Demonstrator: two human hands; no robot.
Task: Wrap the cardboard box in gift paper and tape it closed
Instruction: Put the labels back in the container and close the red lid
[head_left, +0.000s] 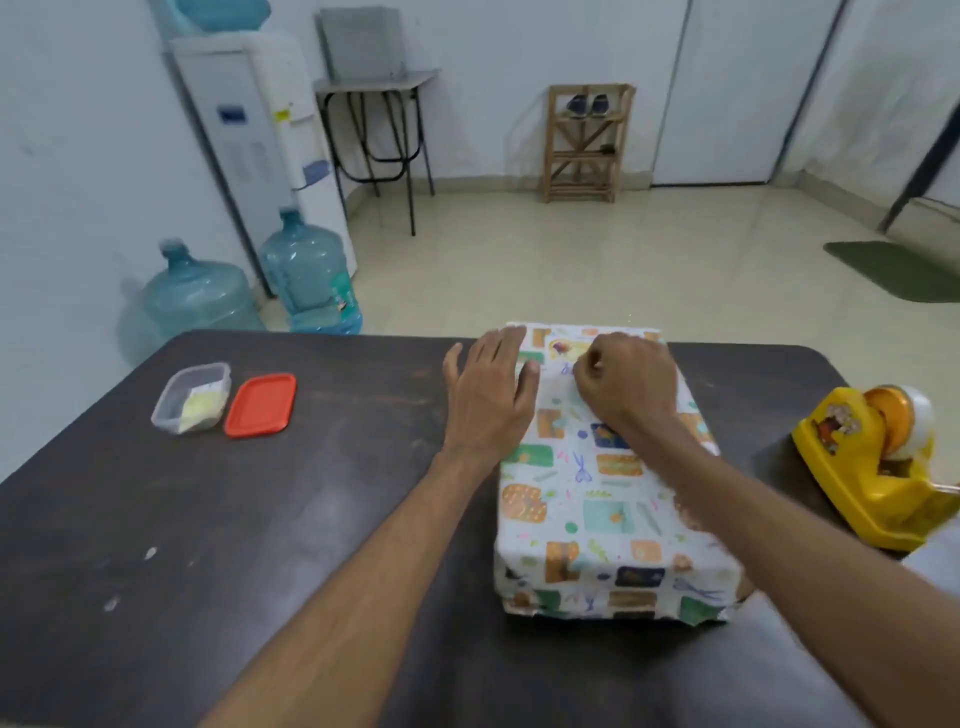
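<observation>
Hands (488, 400) (626, 382) on box (597, 499) — flat, fisted

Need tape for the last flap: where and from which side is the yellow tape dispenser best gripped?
Probably from above with the nearer right hand. Span the tape dispenser across its flat yellow sides, just below the roll. Its base lies flat on the table, and the cutter end seems to point near-right, so avoid that end.

Tape dispenser (878, 467) partly off rt edge; rt grip (626, 387) fingertips out of sight under knuckles.
</observation>
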